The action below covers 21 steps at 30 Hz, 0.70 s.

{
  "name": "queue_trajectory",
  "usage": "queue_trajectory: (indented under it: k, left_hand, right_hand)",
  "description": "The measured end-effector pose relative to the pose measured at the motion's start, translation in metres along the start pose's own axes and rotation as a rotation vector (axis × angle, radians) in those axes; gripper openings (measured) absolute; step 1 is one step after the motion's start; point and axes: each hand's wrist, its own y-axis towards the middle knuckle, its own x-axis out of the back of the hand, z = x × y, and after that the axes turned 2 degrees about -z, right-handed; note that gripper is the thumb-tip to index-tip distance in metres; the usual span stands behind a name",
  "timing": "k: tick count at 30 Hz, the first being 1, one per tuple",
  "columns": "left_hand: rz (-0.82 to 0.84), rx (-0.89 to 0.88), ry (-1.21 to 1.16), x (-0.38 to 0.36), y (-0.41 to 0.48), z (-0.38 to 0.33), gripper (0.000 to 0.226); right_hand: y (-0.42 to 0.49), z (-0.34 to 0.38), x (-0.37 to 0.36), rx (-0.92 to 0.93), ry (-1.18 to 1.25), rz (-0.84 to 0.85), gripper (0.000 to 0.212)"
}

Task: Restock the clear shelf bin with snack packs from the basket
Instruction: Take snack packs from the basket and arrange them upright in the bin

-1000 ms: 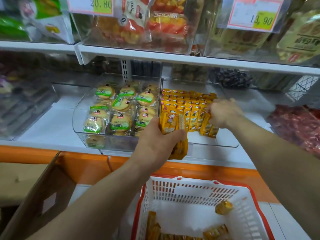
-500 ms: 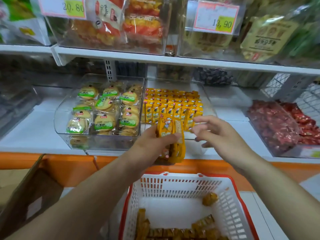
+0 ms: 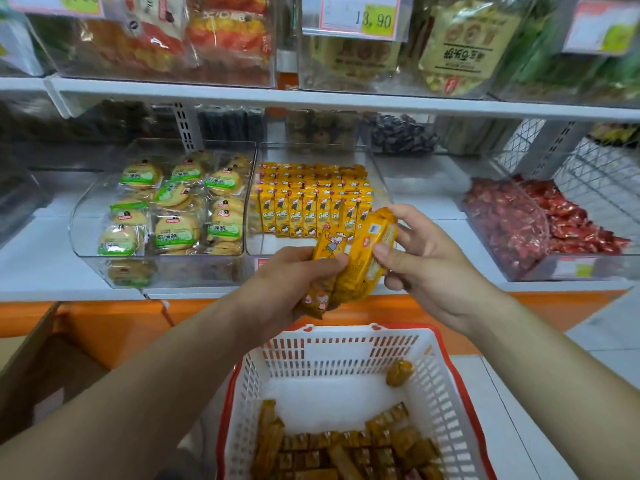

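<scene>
1. A bundle of yellow snack packs (image 3: pixel 329 261) is gripped in the left hand (image 3: pixel 287 285), with the fingers curled round it and the thumb laid across its front. The bundle is held tilted in the air, above the basket and in front of the shelf edge.
2. The rightmost pack (image 3: pixel 372 244) of that bundle is pinched near its upper end by the right hand (image 3: pixel 429 268), thumb on the front and fingers behind.
3. The clear shelf bin (image 3: pixel 379 188) is seen just behind the hands, on the lower shelf (image 3: pixel 41 261). Its back and middle are filled with rows of upright yellow packs (image 3: pixel 311 206), and a bare strip of its floor is left at the front.
4. The white basket (image 3: pixel 332 348), edged in red, is seen below the hands. Loose packs (image 3: pixel 346 452) are piled along its near side, and a single pack (image 3: pixel 399 372) lies apart by its right wall.
5. A second bin (image 3: pixel 83 220), set against the left side of the first, is filled with round biscuits (image 3: pixel 173 209) in green-labelled wrappers.
6. Red-wrapped sweets (image 3: pixel 540 223) are kept in another bin well to the right.
7. A price tag (image 3: pixel 356 15) is fixed above the upper shelf (image 3: pixel 311 100), and a cardboard box (image 3: pixel 52 368) is seen at the lower left.
</scene>
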Motion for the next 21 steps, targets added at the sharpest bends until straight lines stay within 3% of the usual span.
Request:
queue_trajectory:
  k: [5, 9, 12, 21]
  left_hand:
    - [0.066, -0.019, -0.006, 0.000, -0.002, 0.000, 0.041]
    - [-0.004, -0.139, 0.142, 0.000, 0.000, 0.005, 0.046]
    - [-0.075, -0.166, 0.272, 0.005, 0.003, 0.007, 0.052]
    - [-0.148, -0.127, 0.279, 0.013, 0.011, 0.013, 0.039]
  right_hand:
    - [0.001, 0.005, 0.008, 0.035, -0.018, 0.088, 0.042]
    - [0.003, 0.007, 0.005, -0.013, -0.163, -0.101, 0.014]
    - [0.006, 0.003, 0.006, -0.100, -0.241, -0.232, 0.015]
    - [0.011, -0.003, 0.010, -0.113, -0.047, -0.203, 0.026]
